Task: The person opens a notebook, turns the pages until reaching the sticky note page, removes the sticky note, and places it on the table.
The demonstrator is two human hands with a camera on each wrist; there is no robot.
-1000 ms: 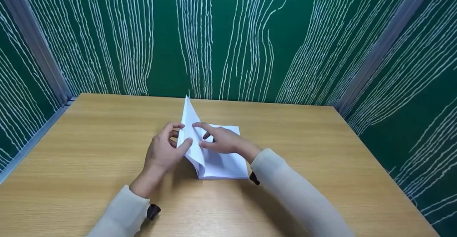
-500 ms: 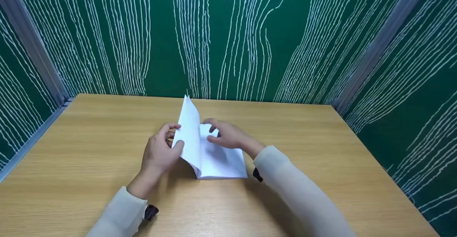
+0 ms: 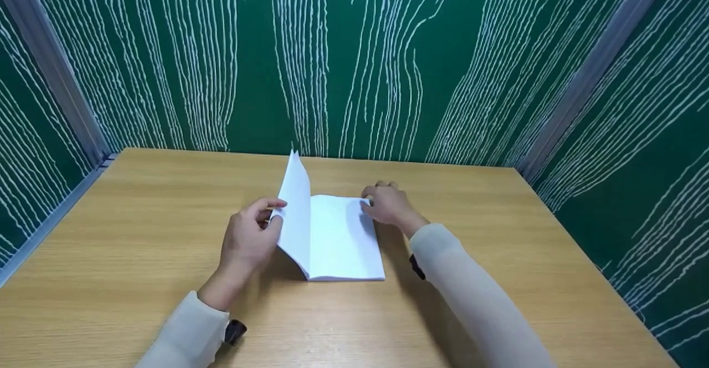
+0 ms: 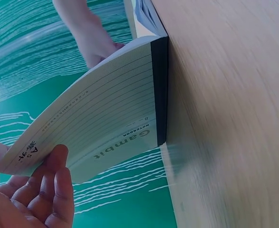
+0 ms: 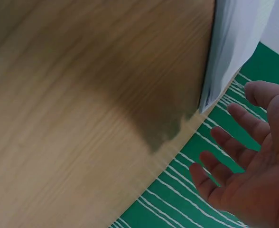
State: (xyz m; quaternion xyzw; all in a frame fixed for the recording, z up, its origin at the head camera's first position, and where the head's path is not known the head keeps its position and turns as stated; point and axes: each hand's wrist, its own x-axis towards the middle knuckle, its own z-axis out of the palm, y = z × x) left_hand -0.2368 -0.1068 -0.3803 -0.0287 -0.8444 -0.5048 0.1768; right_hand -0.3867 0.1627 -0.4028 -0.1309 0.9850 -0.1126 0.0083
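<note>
A white-paged notebook (image 3: 344, 240) lies open on the wooden table, its left side raised nearly upright. My left hand (image 3: 250, 240) grips the outer edge of that raised side between thumb and fingers. In the left wrist view the pale, lined cover (image 4: 106, 104) reads "Gambit" and "NOTEBOOK", and a dark spine strip (image 4: 160, 90) stands against the table. By the far right corner of the flat pages is my right hand (image 3: 390, 206). The right wrist view shows its fingers (image 5: 234, 142) spread and loosely bent, holding nothing, near the page stack's corner (image 5: 225, 61).
The wooden table (image 3: 138, 207) spreads around the notebook on every side. A green wall (image 3: 260, 80) with wavy white lines rises behind it, with metal posts (image 3: 598, 69) at the corners. Dark wrist devices (image 3: 235, 332) sit beneath both sleeves.
My right hand has moved from the raised pages rightward to the notebook's far right corner, uncovering the flat page. The left hand keeps its grip on the raised side, which has opened slightly.
</note>
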